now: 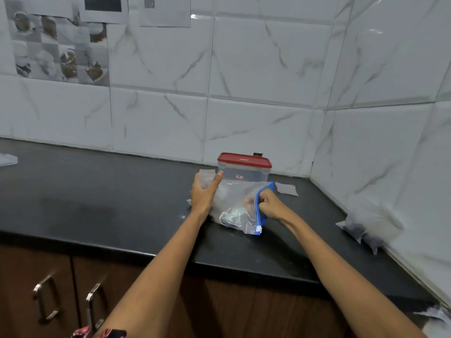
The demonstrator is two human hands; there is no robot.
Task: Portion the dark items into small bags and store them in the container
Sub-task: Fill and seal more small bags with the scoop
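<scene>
A clear zip bag [236, 206] with a blue slider strip lies on the black counter [97, 203], with dark items showing through near its bottom. My left hand [203, 193] holds the bag's left side, thumb up against the container. My right hand [267, 203] pinches the blue zip edge at the bag's right side. Directly behind the bag stands a clear plastic container [245, 170] with its red lid on. A larger clear bag of dark items [366, 228] leans on the right wall.
Small empty clear bags lie by the container, one to its left [206, 174] and one to its right [286, 189]. Another bag [7, 159] sits at the far left edge. Tiled walls close the back and right. Cabinet handles [94, 303] are below the counter front.
</scene>
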